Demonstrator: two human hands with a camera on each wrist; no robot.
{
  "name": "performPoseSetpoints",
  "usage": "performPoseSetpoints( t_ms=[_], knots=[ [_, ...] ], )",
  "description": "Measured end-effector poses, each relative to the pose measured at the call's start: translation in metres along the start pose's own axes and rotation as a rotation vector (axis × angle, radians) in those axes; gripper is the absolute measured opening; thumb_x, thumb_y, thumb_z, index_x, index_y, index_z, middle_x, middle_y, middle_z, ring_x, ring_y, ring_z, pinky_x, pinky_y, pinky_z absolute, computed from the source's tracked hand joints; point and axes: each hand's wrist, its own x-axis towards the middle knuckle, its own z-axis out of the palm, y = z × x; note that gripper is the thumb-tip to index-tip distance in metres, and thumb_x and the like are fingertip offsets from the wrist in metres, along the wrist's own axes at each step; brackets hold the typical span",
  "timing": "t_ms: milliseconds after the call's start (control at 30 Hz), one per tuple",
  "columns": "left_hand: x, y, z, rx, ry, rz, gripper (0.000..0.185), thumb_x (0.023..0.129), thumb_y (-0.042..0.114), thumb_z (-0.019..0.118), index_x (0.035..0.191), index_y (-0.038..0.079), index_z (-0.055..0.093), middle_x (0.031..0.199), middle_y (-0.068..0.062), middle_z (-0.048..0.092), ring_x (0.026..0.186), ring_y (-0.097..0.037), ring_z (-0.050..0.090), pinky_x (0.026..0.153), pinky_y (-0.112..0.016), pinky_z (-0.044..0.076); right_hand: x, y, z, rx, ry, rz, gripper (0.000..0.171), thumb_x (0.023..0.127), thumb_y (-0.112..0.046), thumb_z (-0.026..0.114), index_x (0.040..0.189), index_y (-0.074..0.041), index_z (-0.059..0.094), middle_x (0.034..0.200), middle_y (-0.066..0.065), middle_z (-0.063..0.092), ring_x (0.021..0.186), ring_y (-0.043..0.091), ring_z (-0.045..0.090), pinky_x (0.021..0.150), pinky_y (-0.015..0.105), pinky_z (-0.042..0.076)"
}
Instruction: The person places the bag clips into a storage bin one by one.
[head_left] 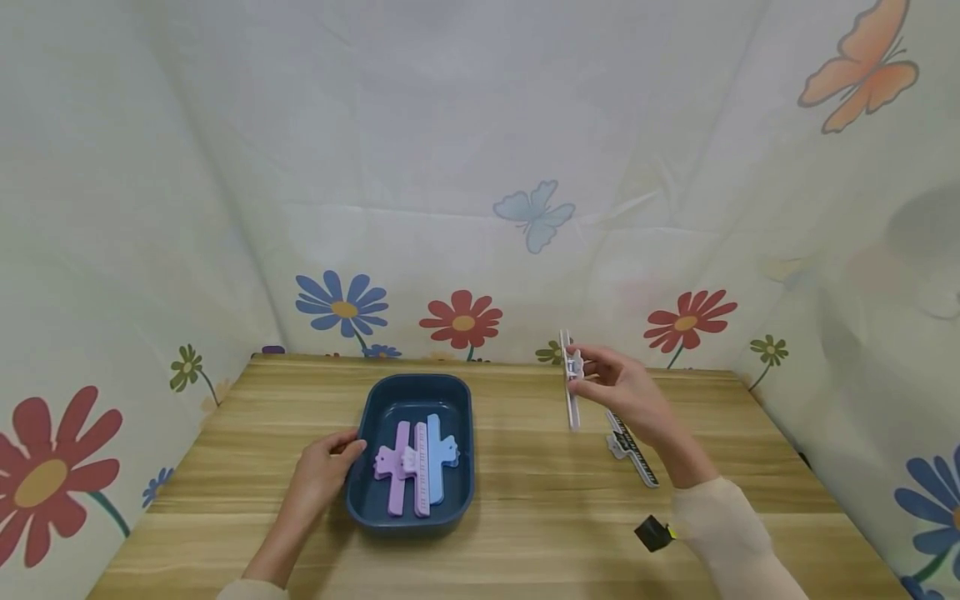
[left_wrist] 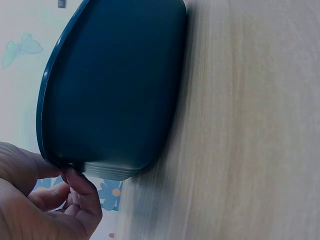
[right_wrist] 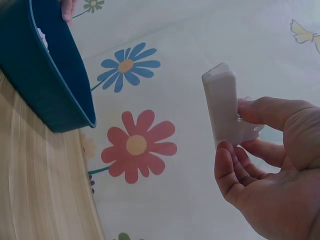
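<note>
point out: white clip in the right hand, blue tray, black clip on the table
white clip point(head_left: 572, 392): head view, middle of its long bar.
blue tray point(head_left: 417, 382): head view, far rim.
black clip point(head_left: 636, 454): head view, middle of its bar.

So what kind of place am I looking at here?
Probably a staged tabletop booth, not a real room: a wooden table boxed in by flower-and-butterfly printed cloth walls, holding only a dark blue plastic tray of clips.

left hand point(head_left: 324, 465) lies low with fingers curled; right hand point(head_left: 626, 390) is raised, fingers pinched.
</note>
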Motion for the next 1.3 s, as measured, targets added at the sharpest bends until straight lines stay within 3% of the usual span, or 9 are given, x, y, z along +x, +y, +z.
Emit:
performPoseSetpoints(
  t_ms=[500,733,1100,1300],
  knots=[
    [0.001,0.0,0.001,-0.01,-0.007,-0.019,0.045,0.107,0.02,0.057,0.141,-0.009,0.056,0.135,-0.031,0.06,0.113,-0.038,0.061,0.1,-0.054,0.05,0.014,-0.004,0.032,0.061,-0.037,-0.023,0.055,0.095,-0.008,0.075,0.146,0.001,0.055,0.117,0.02,0.063,0.104,0.031,0.065,0.089,0.032,0.056],
    [0.001,-0.001,0.0,-0.014,-0.016,-0.019,0.046,0.107,0.022,0.057,0.142,-0.009,0.056,0.135,-0.031,0.059,0.113,-0.039,0.06,0.101,-0.055,0.049,0.018,-0.007,0.045,0.07,-0.058,-0.019,0.054,0.095,-0.009,0.075,0.145,0.0,0.056,0.118,0.021,0.062,0.108,0.039,0.062,0.089,0.033,0.056],
    [0.001,0.0,0.0,-0.007,-0.012,-0.011,0.045,0.107,0.021,0.058,0.14,-0.009,0.057,0.133,-0.031,0.061,0.112,-0.038,0.061,0.099,-0.054,0.05,0.026,-0.007,0.073,0.074,-0.106,-0.009,0.055,0.094,-0.012,0.076,0.145,-0.004,0.057,0.121,0.019,0.062,0.109,0.036,0.062,0.091,0.04,0.056],
    [0.0,0.001,-0.001,-0.004,-0.007,-0.009,0.045,0.107,0.021,0.058,0.14,-0.009,0.058,0.132,-0.03,0.062,0.112,-0.038,0.061,0.099,-0.054,0.05,0.031,-0.002,0.087,0.077,-0.133,-0.047,0.053,0.095,-0.013,0.076,0.144,-0.003,0.058,0.12,0.018,0.062,0.107,0.035,0.063,0.09,0.039,0.057]
  ],
)
